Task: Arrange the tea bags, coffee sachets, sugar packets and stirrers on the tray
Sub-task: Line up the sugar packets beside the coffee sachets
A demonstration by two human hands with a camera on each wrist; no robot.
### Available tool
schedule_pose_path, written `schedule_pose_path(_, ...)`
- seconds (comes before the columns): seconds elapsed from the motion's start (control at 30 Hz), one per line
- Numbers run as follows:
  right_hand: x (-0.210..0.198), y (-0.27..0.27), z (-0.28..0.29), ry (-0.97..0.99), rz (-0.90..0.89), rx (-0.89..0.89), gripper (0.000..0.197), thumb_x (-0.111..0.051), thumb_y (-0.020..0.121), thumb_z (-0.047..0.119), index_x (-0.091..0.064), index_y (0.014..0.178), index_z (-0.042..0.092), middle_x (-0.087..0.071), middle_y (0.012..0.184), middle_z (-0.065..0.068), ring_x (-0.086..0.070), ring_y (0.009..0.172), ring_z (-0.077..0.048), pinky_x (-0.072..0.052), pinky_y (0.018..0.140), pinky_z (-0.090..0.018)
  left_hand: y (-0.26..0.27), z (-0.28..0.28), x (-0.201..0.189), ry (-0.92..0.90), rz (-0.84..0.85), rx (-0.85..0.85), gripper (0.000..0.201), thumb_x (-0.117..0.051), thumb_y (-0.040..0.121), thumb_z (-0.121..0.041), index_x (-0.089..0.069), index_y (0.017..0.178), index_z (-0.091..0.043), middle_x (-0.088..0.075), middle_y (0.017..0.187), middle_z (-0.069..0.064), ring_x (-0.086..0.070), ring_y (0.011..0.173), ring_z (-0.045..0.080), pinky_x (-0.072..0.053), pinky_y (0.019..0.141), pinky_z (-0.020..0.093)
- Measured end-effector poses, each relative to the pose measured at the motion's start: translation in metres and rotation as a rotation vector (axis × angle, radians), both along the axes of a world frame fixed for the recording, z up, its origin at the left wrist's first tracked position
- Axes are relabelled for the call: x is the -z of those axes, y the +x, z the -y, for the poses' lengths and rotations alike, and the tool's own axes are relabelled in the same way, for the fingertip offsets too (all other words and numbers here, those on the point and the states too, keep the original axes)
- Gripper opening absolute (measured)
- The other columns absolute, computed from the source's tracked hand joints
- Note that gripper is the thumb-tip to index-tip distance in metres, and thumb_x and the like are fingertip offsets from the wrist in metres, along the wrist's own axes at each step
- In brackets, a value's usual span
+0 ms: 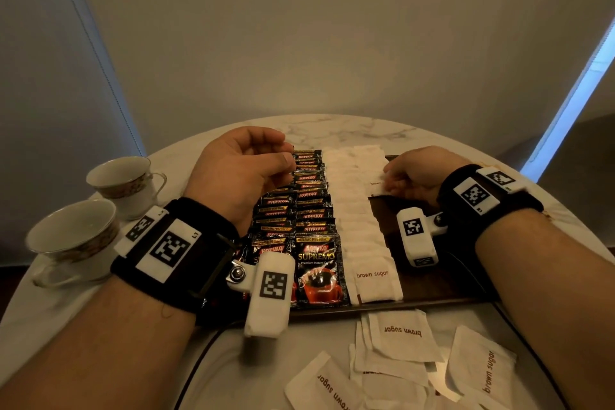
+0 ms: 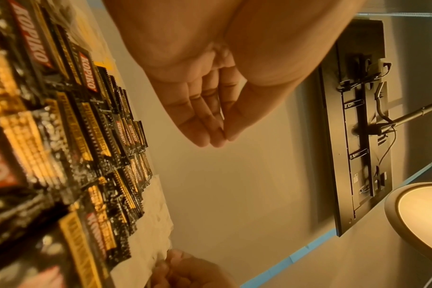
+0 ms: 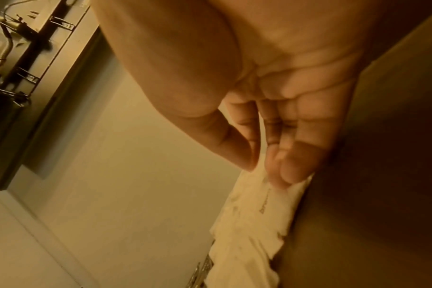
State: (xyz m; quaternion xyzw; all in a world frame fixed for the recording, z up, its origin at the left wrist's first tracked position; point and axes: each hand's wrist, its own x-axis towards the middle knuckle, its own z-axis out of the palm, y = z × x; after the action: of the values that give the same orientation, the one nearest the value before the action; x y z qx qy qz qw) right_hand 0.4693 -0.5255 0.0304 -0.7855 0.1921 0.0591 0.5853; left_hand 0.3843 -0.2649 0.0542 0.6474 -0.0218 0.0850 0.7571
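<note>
A dark wooden tray [image 1: 442, 286] holds two columns of black Kopiko coffee sachets [image 1: 316, 263] [image 2: 86, 136] and one column of white brown sugar packets [image 1: 356, 226]. My left hand [image 1: 286, 160] [image 2: 223, 136] hovers above the far end of the coffee columns, thumb tip meeting nearly straight fingers, with nothing between them. My right hand [image 1: 387, 181] [image 3: 261, 171] is over the tray's far right part. Its thumb and fingers pinch a sugar packet [image 1: 374, 186] [image 3: 279, 206] at the right edge of the sugar column. No tea bags or stirrers are in view.
Several loose brown sugar packets [image 1: 402, 336] lie on the marble table [image 1: 332, 130] in front of the tray. Two teacups [image 1: 123, 180] [image 1: 71, 236] stand at the left. A black cable [image 1: 199, 359] runs across the table near my left forearm.
</note>
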Motion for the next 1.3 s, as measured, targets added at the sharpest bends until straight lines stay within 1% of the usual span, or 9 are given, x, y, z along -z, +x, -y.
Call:
schedule_pose_path(0.13,-0.021,-0.018,-0.006,0.016,0.036,-0.098,0.021,-0.059,0.098,0.005,-0.065,0.116,-0.003,-0.065,0.08,-0.012,-0.06,0.072,-0.02,-0.05,0.075,-0.031,-0.009,0.006,-0.005,-0.002,-0.022,0.012,0.021,-0.07,0.088,0.007,-0.068,0.1,-0.01,-0.074,0.094,0.006,-0.071,0.076,0.017,-0.061,0.067,0.027)
schedule_pose_path(0.23,-0.047,-0.049,-0.024,-0.055,0.16,-0.247,0.018,-0.062,0.098,0.01,-0.068,0.114,0.004,-0.069,0.096,-0.011,-0.065,0.082,-0.02,-0.055,0.077,-0.031,-0.018,0.013,-0.01,0.003,-0.04,0.025,0.013,-0.072,0.09,-0.001,-0.069,0.096,-0.012,-0.074,0.092,0.006,-0.07,0.072,0.016,-0.059,0.062,0.026)
schedule_pose_path(0.37,-0.064,-0.098,-0.052,-0.344,0.131,-0.544,0.014,-0.072,0.092,0.022,-0.075,0.104,0.015,-0.077,0.098,-0.005,-0.07,0.081,-0.016,-0.056,0.068,-0.03,-0.041,0.019,-0.02,0.034,-0.035,0.013,0.004,-0.065,0.097,-0.013,-0.067,0.095,-0.011,-0.073,0.08,0.003,-0.065,0.057,0.013,-0.054,0.051,0.025)
schedule_pose_path(0.47,-0.066,-0.137,-0.063,-0.584,0.123,-0.668,0.017,-0.078,0.086,0.031,-0.076,0.101,0.025,-0.077,0.093,0.003,-0.073,0.081,-0.013,-0.055,0.061,-0.025,-0.069,0.013,-0.021,0.23,-0.054,0.106,0.006,-0.066,0.096,-0.01,-0.069,0.091,-0.009,-0.071,0.075,0.005,-0.063,0.054,0.017,-0.054,0.048,0.026)
schedule_pose_path(0.63,-0.062,-0.2,-0.071,-0.86,0.013,-0.839,0.04,-0.084,0.075,0.053,-0.071,0.109,0.036,-0.071,0.095,0.009,-0.065,0.089,-0.011,-0.051,0.069,-0.028,-0.12,0.0,-0.014,0.757,-0.162,0.375,0.01,-0.078,0.087,-0.008,-0.076,0.094,-0.016,-0.075,0.076,-0.002,-0.067,0.066,0.009,-0.055,0.056,0.024)
schedule_pose_path(0.8,-0.049,-0.233,-0.071,-1.056,-0.127,-1.063,0.084,-0.085,0.065,0.066,-0.054,0.137,0.038,-0.058,0.121,0.012,-0.057,0.106,-0.012,-0.051,0.086,-0.03,-0.16,0.006,-0.004,1.277,-0.315,0.577,0.056,-0.092,0.072,-0.035,-0.063,0.12,-0.043,-0.063,0.119,-0.019,-0.063,0.106,0.005,-0.057,0.098,0.035)
schedule_pose_path(1.0,-0.034,-0.244,-0.073,-1.295,-0.113,-1.11,0.112,-0.085,0.056,0.074,-0.03,0.151,0.049,-0.041,0.136,0.002,-0.048,0.112,-0.019,-0.053,0.089,-0.036,-0.171,0.022,0.006,1.385,-0.313,0.588,0.099,-0.096,0.062,-0.043,-0.045,0.147,-0.039,-0.053,0.14,-0.011,-0.056,0.118,0.012,-0.053,0.104,0.036)
schedule_pose_path(1.13,-0.033,-0.243,-0.076,-1.311,-0.104,-1.094,0.098,-0.088,0.063,0.064,-0.039,0.146,0.047,-0.047,0.129,0.001,-0.053,0.107,-0.019,-0.055,0.087,-0.035,-0.173,0.029,0.006,1.461,-0.287,0.547,0.079,-0.091,0.071,-0.041,-0.054,0.14,-0.034,-0.061,0.127,-0.009,-0.059,0.11,0.011,-0.055,0.096,0.032)
schedule_pose_path(1.3,-0.036,-0.238,-0.08,-1.296,0.003,-1.076,0.067,-0.08,0.083,0.04,-0.05,0.142,0.034,-0.057,0.121,0.001,-0.056,0.102,-0.017,-0.052,0.077,-0.027,-0.17,0.026,0.008,1.451,-0.295,0.483,0.039,-0.088,0.078,-0.034,-0.066,0.109,-0.027,-0.067,0.101,-0.005,-0.061,0.089,0.01,-0.052,0.072,0.024)
